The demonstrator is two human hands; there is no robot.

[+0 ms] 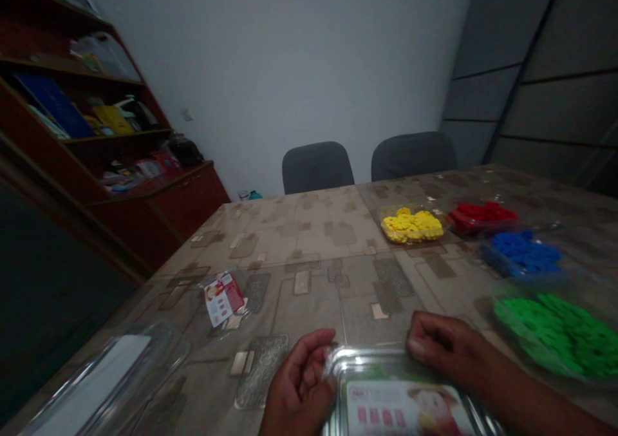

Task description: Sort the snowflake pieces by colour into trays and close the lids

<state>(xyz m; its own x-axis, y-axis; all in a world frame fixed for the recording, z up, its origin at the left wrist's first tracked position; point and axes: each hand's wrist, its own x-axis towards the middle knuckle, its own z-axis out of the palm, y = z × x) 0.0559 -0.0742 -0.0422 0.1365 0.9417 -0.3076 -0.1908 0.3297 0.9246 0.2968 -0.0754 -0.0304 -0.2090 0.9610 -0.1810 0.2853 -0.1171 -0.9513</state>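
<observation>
A clear plastic box with a printed label [386,407] is at the near edge of the table, cut off by the bottom of the view. Something green shows faintly through its lid. My left hand [304,384] grips the box at its left far corner, thumb on the rim and fingers curled around the side. My right hand [447,346] is closed at the right far corner, its fingers curled over the edge. To the right, a clear tub of green pieces [560,333] stands beside my right forearm.
Clear tubs of yellow pieces [412,225], red pieces [484,217] and blue pieces [524,254] stand at the right. A labelled clear lid [224,299] lies left of centre. Another clear plastic lid or box [103,378] is at the near left. Two grey chairs [317,167] stand behind the patterned table.
</observation>
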